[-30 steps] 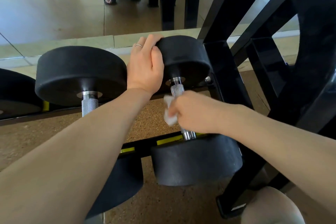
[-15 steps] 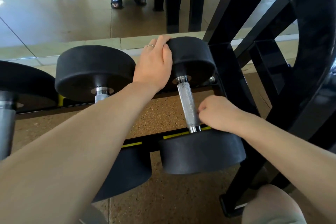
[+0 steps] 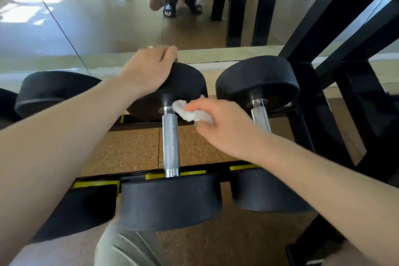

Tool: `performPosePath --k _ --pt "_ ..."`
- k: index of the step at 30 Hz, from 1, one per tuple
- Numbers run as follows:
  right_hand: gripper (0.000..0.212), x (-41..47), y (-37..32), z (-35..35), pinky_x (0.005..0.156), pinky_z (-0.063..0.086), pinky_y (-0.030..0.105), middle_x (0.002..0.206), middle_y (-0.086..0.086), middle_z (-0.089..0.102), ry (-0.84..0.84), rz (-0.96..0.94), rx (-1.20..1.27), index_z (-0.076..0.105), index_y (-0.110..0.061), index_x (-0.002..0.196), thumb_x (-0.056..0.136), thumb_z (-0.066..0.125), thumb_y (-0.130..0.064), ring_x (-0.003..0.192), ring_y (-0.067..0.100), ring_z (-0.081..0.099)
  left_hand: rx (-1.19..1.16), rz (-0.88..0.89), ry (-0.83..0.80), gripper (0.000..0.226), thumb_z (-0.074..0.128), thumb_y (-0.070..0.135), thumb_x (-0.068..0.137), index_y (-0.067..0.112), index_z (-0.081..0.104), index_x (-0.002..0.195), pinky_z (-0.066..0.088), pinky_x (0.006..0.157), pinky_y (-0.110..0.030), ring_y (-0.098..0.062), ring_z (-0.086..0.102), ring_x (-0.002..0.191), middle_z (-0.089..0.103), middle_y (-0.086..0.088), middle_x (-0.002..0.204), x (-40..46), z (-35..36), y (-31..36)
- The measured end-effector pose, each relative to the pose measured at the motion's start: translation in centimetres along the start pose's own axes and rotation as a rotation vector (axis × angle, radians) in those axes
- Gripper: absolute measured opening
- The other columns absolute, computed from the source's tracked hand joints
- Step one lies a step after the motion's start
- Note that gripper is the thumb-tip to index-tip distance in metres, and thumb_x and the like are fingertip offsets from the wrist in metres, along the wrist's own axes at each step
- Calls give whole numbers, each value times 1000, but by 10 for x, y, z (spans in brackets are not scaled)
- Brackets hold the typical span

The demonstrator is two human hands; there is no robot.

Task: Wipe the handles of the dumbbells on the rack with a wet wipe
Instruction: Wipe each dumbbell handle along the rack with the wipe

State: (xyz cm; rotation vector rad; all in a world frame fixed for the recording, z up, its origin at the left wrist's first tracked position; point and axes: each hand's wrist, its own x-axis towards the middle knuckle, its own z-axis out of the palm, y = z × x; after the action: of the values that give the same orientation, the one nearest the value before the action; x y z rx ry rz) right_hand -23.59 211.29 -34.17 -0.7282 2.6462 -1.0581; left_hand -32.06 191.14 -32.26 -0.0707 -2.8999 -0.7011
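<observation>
Left hand flat over far head of middle dumbbell, fingers relaxed. Right hand pinches crumpled wet wipe against handle's far end, wrist angled in from right.

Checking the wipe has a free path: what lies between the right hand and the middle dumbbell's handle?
Only the wet wipe, pinched by the right hand, its tip at the handle top. Head view.

Gym: black dumbbells on yellow-padded rack, wall mirror, cork floor.
</observation>
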Motion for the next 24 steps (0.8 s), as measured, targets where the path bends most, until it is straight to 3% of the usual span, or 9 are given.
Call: performPosePath --k 2,4,6,10,16,21,24 --pt "48 12 -7 27 83 44 9 139 -6 53 -23 -126 -72 51 -26 140 96 50 -8 95 -8 53 -41 -97 -5 55 25 46 107 11 62 88 37 76 -37 -32 52 87 58 -10 82 -5 4 -6" --pt "53 29 -10 48 109 37 27 146 -2 48 -36 -263 -209 47 -20 143 94 50 -2 124 9 46 -59 -123 27 55 24 46 107 13 58 78 36 73 -37 -30 53 82 54 -5 74 -4 8 -7" --pt "54 46 -11 61 107 39 33 143 1 51 -34 -388 -423 49 -15 140 88 56 0 123 19 43 -84 -125 82 53 24 44 105 15 54 72 37 70 -40 -32 53 80 52 -4 71 -4 11 -11" --pt "38 60 -6 67 86 39 31 116 -2 61 22 -456 -810 59 -14 117 81 55 -7 108 20 44 -167 -115 179 56 27 41 104 7 62 78 37 65 -39 -32 55 75 55 -7 69 -6 18 -17" --pt "64 46 11 79 96 51 39 144 8 49 16 -342 -698 49 -3 139 77 65 1 115 28 49 -175 -150 227 55 28 38 103 7 68 83 35 66 -36 -27 54 71 60 -11 73 -7 19 -19" --pt "53 34 9 78 112 37 27 147 -1 48 138 -160 -336 50 -12 142 89 54 -2 129 16 47 -189 -157 249 51 30 34 103 9 71 86 33 68 -34 -26 53 74 59 -9 76 -8 18 -18" --pt "46 31 2 80 94 49 18 138 -8 51 228 -29 -169 57 -17 134 90 52 -5 111 9 56 -201 -139 256 50 30 32 104 8 69 83 33 64 -35 -26 52 75 59 -10 76 -9 19 -18"
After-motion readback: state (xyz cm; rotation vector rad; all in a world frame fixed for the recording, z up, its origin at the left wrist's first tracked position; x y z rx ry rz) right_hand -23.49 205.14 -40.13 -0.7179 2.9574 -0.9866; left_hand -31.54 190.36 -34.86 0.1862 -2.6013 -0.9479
